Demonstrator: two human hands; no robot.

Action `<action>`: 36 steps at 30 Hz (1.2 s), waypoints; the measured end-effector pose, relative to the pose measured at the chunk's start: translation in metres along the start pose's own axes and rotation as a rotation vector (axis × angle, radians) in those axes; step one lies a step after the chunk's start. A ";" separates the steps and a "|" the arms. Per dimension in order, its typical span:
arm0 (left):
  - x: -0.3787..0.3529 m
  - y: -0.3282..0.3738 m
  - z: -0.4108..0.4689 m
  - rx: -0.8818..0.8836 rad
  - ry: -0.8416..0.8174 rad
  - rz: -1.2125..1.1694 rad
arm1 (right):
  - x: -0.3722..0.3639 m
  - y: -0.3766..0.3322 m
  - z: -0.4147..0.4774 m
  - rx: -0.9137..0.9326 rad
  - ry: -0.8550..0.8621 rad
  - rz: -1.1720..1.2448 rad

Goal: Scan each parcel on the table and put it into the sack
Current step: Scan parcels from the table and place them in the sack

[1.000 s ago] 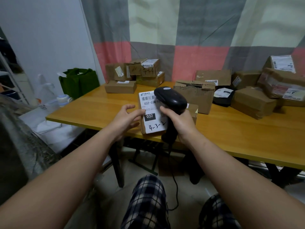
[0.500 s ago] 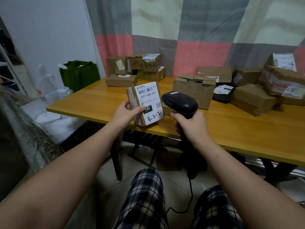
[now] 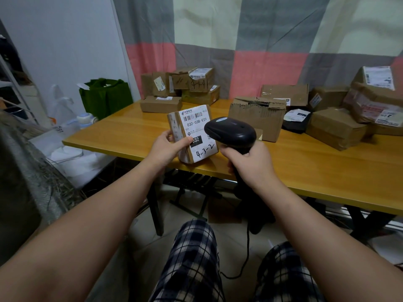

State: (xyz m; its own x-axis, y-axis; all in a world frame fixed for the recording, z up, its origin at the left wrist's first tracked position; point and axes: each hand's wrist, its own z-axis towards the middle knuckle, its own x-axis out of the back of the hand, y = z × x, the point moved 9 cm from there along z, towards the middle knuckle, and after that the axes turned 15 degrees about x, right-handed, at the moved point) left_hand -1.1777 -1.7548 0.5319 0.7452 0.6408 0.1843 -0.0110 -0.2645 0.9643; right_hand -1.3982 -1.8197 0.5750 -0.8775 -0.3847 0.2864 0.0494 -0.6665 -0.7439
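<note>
Scan step judged in hand. Labelled parcel point(image 3: 192, 131) gripped by left hand point(image 3: 165, 149) over table point(image 3: 327, 171) edge; scanner point(image 3: 231, 132) handle clasped in right hand point(image 3: 250, 164), head overlapping label. Needed next: head squared on barcode, parcel steady.

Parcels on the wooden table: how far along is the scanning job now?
Done: nothing visibly bagged. In hand: the left hand holds a small labelled cardboard parcel; the right hand grips the black handheld scanner beside it. Left: brown cardboard boxes crowd the wooden table.
</note>
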 end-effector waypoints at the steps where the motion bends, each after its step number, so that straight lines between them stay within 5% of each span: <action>1: 0.000 0.000 0.000 -0.001 -0.002 -0.001 | 0.000 0.000 0.000 0.003 -0.002 -0.011; 11: 0.019 -0.002 -0.021 -0.056 0.062 -0.064 | -0.022 -0.011 -0.003 -0.011 -0.062 0.189; 22: 0.230 -0.102 -0.161 -0.027 0.736 -0.158 | -0.242 -0.057 -0.049 -0.047 -0.532 0.462; 28: 0.307 -0.147 -0.232 0.109 1.062 0.014 | -0.311 -0.061 -0.104 -0.099 -0.659 0.433; 36: 0.343 -0.218 -0.197 0.442 0.962 0.364 | -0.346 -0.044 -0.115 -0.108 -0.749 0.282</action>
State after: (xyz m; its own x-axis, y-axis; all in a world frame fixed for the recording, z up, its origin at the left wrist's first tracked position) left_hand -1.0513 -1.3352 0.4226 -0.0819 0.7130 0.6964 0.2574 -0.6599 0.7059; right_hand -1.1515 -1.5837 0.4387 -0.2839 -0.8806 0.3793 0.1414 -0.4297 -0.8918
